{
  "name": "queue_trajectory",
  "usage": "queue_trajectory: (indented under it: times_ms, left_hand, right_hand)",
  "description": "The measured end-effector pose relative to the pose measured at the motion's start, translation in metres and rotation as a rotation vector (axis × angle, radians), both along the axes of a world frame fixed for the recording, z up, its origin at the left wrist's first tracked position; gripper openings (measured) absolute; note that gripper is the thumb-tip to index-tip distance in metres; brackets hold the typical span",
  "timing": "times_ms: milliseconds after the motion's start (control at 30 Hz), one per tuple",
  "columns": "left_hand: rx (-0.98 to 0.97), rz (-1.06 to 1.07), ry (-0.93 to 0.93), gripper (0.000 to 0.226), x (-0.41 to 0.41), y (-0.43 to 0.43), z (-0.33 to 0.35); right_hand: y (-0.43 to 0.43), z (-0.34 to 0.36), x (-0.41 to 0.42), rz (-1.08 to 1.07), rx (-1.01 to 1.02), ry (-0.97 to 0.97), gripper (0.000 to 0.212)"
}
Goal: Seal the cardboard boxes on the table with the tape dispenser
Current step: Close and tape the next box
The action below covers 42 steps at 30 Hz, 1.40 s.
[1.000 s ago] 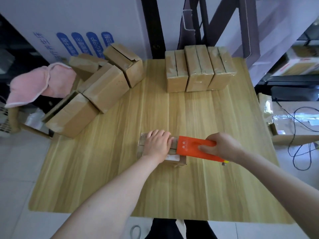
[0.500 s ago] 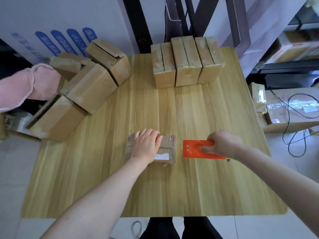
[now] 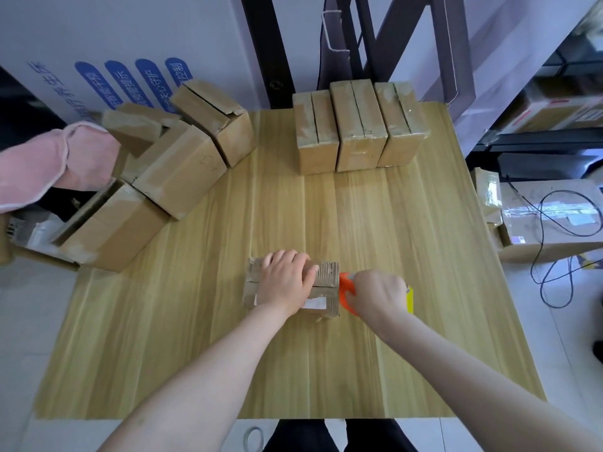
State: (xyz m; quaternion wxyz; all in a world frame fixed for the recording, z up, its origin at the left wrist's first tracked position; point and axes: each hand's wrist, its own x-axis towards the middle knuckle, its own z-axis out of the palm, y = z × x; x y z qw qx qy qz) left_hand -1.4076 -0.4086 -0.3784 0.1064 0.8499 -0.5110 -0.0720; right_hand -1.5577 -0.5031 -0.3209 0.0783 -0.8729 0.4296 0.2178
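Now the tape dispenser (image 3: pixel 345 288) touches the small box (image 3: pixel 326 282), no longer apart.
Fingers of the right hand (image 3: pixel 375 296) grip it; those of the left hand (image 3: pixel 285 282) curl over the box; three boxes (image 3: pixel 355 125) stand behind.

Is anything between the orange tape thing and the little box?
Nothing visible. The tape dispenser, held in the right hand, sits at the right end of the small box; the left hand grips its top.
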Motion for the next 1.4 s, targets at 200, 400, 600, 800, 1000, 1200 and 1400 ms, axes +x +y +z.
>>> queue_trajectory:
  times_ms: [200,400,600,800,1000,1200,1400]
  left_hand:
    - [-0.029,-0.055,0.074,0.044,0.004,0.004,0.001]
    - [0.063,0.14,0.121,0.053,-0.004,0.012,0.006]
    - [0.213,0.582,0.449,0.06,-0.017,0.028,0.013]
    - [-0.282,0.513,0.709,0.032,-0.022,0.023,0.065]
    - [-0.46,0.214,0.991,0.026,-0.019,0.011,0.164]
    - [-0.442,0.133,0.911,0.024,-0.027,0.021,0.183]
    - [-0.449,0.285,1.17,0.029,-0.018,0.023,0.185]
  right_hand:
    - [-0.014,0.001,-0.04,-0.242,0.029,-0.142,0.038]
    - [-0.023,0.029,-0.063,-0.472,0.146,-0.493,0.041]
    - [-0.01,0.049,-0.074,-0.512,0.318,-0.905,0.017]
    - [0.0,0.071,-0.075,-0.483,0.374,-1.089,0.012]
    - [0.002,0.095,-0.071,-0.398,0.367,-1.174,0.015]
    - [0.006,0.104,-0.066,-0.353,0.281,-1.114,0.008]
    - [0.01,0.115,-0.066,-0.28,0.345,-1.106,0.005]
